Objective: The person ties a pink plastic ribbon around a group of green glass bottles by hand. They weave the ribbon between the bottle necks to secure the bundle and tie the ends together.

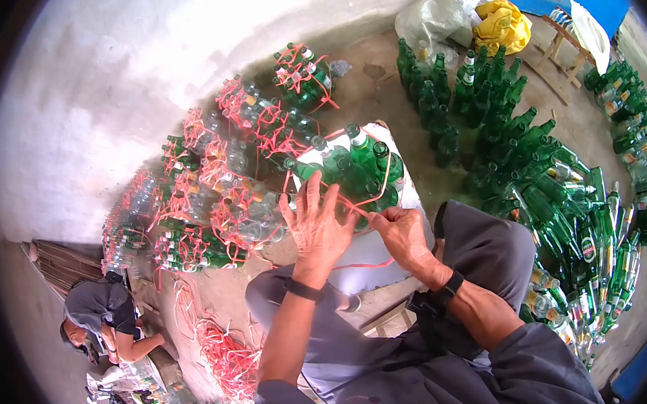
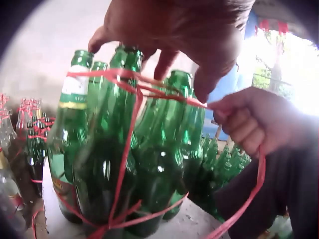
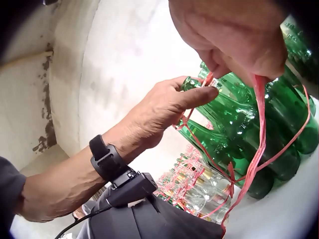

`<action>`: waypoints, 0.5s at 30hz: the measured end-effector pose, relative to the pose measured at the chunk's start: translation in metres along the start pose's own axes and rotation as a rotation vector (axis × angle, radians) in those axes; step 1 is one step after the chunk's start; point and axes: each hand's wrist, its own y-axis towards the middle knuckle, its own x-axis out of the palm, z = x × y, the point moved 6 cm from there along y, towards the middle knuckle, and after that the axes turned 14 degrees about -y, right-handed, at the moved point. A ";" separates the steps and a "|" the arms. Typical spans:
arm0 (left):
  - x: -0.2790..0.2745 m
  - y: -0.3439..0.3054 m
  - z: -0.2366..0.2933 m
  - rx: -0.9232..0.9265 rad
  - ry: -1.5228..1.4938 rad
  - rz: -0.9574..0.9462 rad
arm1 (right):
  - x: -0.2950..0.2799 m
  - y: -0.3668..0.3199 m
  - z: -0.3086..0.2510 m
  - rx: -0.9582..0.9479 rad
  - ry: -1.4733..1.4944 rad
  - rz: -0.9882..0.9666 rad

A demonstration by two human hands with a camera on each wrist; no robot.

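A cluster of several green glass bottles [image 1: 349, 172] stands upright on a white-topped stand [image 1: 376, 254] between my knees. Pink plastic twine [image 2: 124, 149] runs round the necks and low round the bodies, joined by an upright strand. Spread over the near bottle tops, my left hand [image 1: 315, 229] touches the necks, its thumb [image 3: 199, 97] lying straight along one of them. My right hand [image 1: 405, 237] pinches the twine close beside the necks, fingers curled in the left wrist view. A loose length of twine hangs down from that fist.
Twine-tied bundles of clear and green bottles [image 1: 213, 180] stand to the left. Loose green bottles [image 1: 482, 108] fill the right side, many lying in a heap [image 1: 581, 236]. A pile of pink twine [image 1: 225, 351] lies at lower left, near another person [image 1: 102, 315] bending over.
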 end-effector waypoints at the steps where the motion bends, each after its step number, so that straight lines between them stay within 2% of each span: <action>1: 0.000 -0.001 0.002 -0.023 0.015 0.001 | -0.004 -0.001 -0.005 -0.049 -0.024 0.000; 6: -0.002 0.000 0.003 -0.064 0.027 0.008 | -0.015 -0.002 -0.012 -0.143 -0.074 -0.038; 12: -0.004 0.001 0.003 -0.084 0.001 0.006 | -0.019 0.006 -0.003 -0.125 -0.216 -0.043; 14: -0.002 -0.002 -0.001 -0.083 -0.003 0.002 | -0.026 -0.006 -0.015 -0.306 -0.284 0.010; 15: -0.003 -0.002 0.000 -0.086 -0.006 0.002 | -0.028 -0.011 -0.020 -0.332 -0.284 0.025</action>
